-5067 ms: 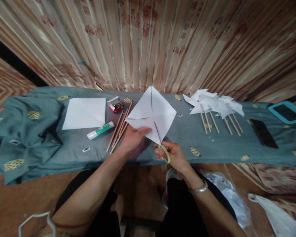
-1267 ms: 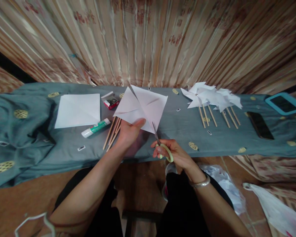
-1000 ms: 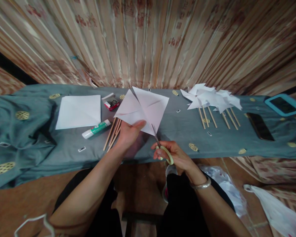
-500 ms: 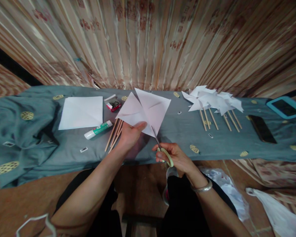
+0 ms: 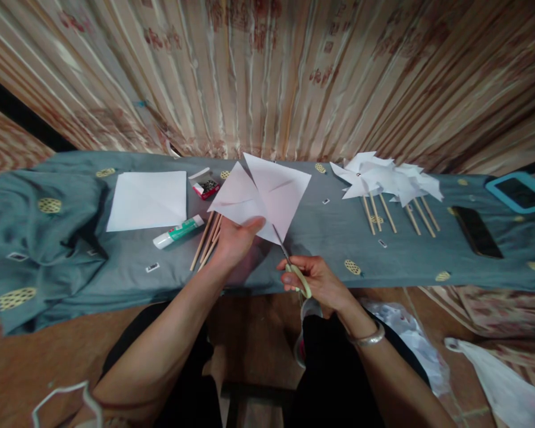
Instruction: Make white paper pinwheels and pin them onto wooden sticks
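Note:
My left hand (image 5: 241, 241) grips a square sheet of white paper (image 5: 282, 187) by its near-left part, thumb on top and the other fingers hidden beneath. A slit runs into the sheet from its far edge. In my right hand (image 5: 314, 277) is a pair of scissors (image 5: 299, 279) with pale yellow-green handles. Their blades are at the paper's near corner, along a cut there. Just left of the paper lie several wooden sticks (image 5: 204, 241), partly covered by my left hand and the sheet.
To the left are a paper stack (image 5: 147, 201), a glue stick (image 5: 178, 232) and a small red box (image 5: 205, 184) of pins. On the right lie several paper pinwheels (image 5: 378, 178) on sticks, a black phone (image 5: 477, 232) and a blue-framed tablet (image 5: 519, 191). Grey cloth (image 5: 267, 285) covers the table.
Both hands, the paper and the scissors hold nearly the same positions. The whole view has shifted slightly; the scissor blades look a little closer together.

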### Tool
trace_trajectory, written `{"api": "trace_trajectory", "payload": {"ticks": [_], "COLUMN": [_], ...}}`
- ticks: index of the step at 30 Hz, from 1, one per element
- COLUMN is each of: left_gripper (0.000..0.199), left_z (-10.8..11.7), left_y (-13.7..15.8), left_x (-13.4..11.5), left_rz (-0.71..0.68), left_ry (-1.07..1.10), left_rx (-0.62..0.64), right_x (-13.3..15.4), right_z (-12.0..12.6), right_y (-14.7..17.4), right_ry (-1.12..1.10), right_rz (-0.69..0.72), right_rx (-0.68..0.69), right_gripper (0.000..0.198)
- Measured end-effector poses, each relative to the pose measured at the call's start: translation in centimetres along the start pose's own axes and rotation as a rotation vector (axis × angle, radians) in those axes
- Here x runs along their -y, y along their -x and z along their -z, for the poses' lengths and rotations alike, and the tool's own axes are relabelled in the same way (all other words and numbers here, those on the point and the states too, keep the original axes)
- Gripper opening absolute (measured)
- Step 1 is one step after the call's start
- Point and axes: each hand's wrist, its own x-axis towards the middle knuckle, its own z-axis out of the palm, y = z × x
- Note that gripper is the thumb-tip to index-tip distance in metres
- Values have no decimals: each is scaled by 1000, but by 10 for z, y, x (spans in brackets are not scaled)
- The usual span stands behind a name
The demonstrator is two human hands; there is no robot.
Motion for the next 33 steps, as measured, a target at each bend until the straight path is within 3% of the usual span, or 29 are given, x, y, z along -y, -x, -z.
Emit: {"api": "trace_trajectory", "payload": {"ticks": [5,14,28,33], "left_gripper": [54,54,55,45], "left_z": [1,-7,-4,-5], "left_y": [-1,7,6,7], "left_x": [2,-4,1,2], "left_rz": [2,44,22,16], "left_ry": [38,75,21,21], "left_rx": [-1,78,68,74], "right_x": [0,-5,-8,-6], "right_z": [0,2,1,-2], "right_y": [0,-1,-3,-3], "right_ry": [5,92,4,15], "right_rz": [-18,91,16,40], "right_rx": [-31,-29,-57,-71], "right_gripper": [49,45,49,47]}}
